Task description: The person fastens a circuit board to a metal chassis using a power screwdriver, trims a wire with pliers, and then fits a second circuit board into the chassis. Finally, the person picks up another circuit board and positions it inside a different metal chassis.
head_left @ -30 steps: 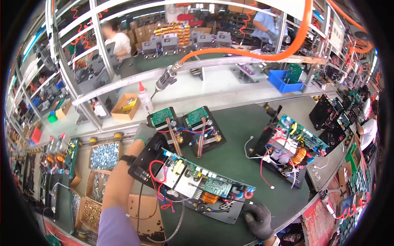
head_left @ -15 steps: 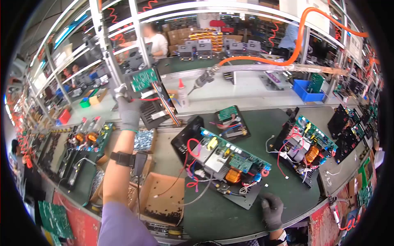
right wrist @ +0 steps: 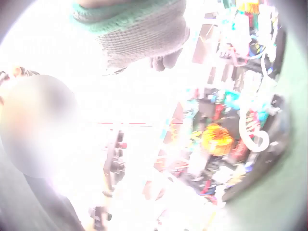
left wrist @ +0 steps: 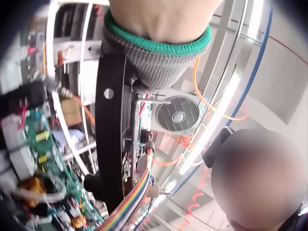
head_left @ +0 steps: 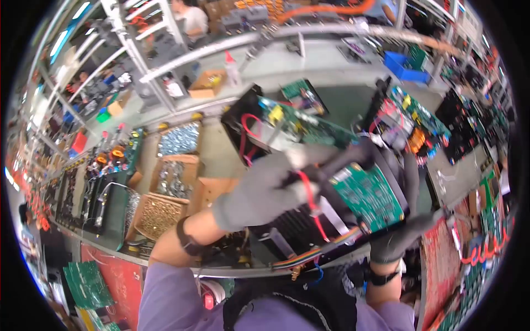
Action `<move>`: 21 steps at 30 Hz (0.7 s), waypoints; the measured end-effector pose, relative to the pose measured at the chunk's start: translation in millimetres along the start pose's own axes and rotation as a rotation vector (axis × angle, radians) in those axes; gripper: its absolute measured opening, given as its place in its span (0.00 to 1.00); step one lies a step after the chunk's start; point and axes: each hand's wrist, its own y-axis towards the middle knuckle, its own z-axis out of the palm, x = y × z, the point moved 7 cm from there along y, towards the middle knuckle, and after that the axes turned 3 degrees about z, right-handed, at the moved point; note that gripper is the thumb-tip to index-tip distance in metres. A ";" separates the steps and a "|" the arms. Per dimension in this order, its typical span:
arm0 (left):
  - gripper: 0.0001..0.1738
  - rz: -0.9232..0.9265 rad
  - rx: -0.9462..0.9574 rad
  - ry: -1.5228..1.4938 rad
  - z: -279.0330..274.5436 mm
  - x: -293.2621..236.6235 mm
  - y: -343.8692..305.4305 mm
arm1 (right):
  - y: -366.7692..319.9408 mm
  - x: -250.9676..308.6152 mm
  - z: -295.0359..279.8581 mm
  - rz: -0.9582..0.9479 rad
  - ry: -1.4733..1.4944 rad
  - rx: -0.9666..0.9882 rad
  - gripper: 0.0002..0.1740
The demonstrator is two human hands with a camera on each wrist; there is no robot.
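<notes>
My gloved left hand (head_left: 259, 190) grips a black panel (head_left: 281, 231) that carries a green circuit board (head_left: 372, 196), a rainbow ribbon cable (head_left: 312, 255) and a red wire (head_left: 313, 212). The panel is held up close in front of my body. From the left wrist, the black panel (left wrist: 109, 139) appears edge-on, right below the glove (left wrist: 159, 60). At the panel's right edge, my gloved right hand (head_left: 393, 240) holds on, its fingers partly hidden. Glare washes out much of the right wrist view around the glove (right wrist: 144, 38).
Behind the panel lies a large open electronics unit (head_left: 309, 129); another unit (head_left: 406, 124) stands to its right. A second panel with a green board (head_left: 302, 95) lies farther back. Boxes of silvery parts (head_left: 179, 138) and brass-coloured screws (head_left: 160, 215) sit at left.
My left hand has brought the black panel from the upper left to the front of my body. The right hand has come up from the table to its edge. The head view has tilted down.
</notes>
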 end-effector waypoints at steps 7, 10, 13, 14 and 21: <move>0.21 -0.141 0.251 -0.350 124.7 100.8 39.5 | -39.0 23.3 -56.9 -0.173 -0.003 -0.006 0.41; 0.20 -0.296 0.467 -0.586 172.9 135.4 48.3 | -62.0 41.4 -50.3 -0.366 -0.664 0.151 0.31; 0.20 -0.275 0.567 -0.548 195.5 153.4 56.5 | -69.2 41.2 -48.9 -0.369 -0.831 0.019 0.35; 0.20 -0.283 0.582 -0.531 197.0 158.7 54.9 | -70.0 42.4 -49.7 -0.376 -0.836 -0.062 0.38; 0.25 -0.233 -0.033 0.291 127.3 96.2 1.7 | -66.6 43.6 -34.0 -0.302 -0.980 0.208 0.30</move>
